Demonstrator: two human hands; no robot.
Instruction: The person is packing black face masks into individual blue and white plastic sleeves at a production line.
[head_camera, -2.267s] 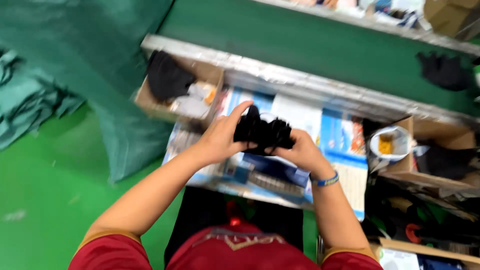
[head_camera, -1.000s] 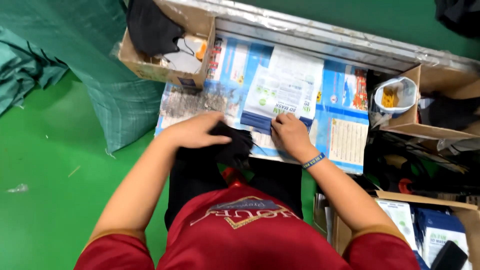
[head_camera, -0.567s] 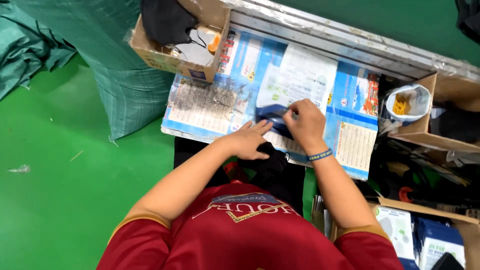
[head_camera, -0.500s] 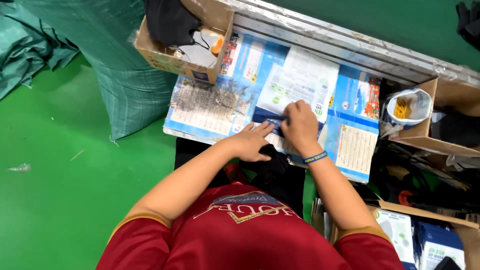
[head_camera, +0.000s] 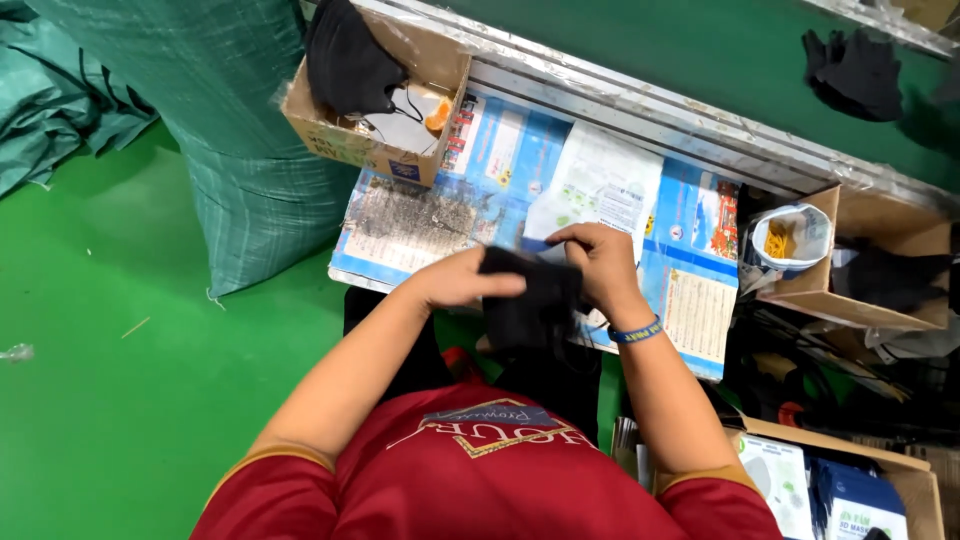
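Holding a black cloth piece (head_camera: 530, 300) with both hands, a person in a red shirt looks down at a tabletop (head_camera: 690, 290) covered with blue printed sheets. The left hand (head_camera: 462, 280) has its grip closed over the cloth's upper left edge; the right hand (head_camera: 598, 262) pinches the upper right edge, a blue wristband (head_camera: 634, 331) just below it. The cloth hangs at the tabletop's near edge, close to the body. Half a second ago both hands sat closer together over the sheets with the cloth bunched beneath them; now they have drawn slightly apart and the cloth shows more fully between them. At ten o'clock from the hands, a cardboard box (head_camera: 375, 150) holds more black cloth. At three o'clock, a white cup (head_camera: 795, 232) with yellow bits sits in another box. A green woven sack (head_camera: 250, 190) stands at nine o'clock.
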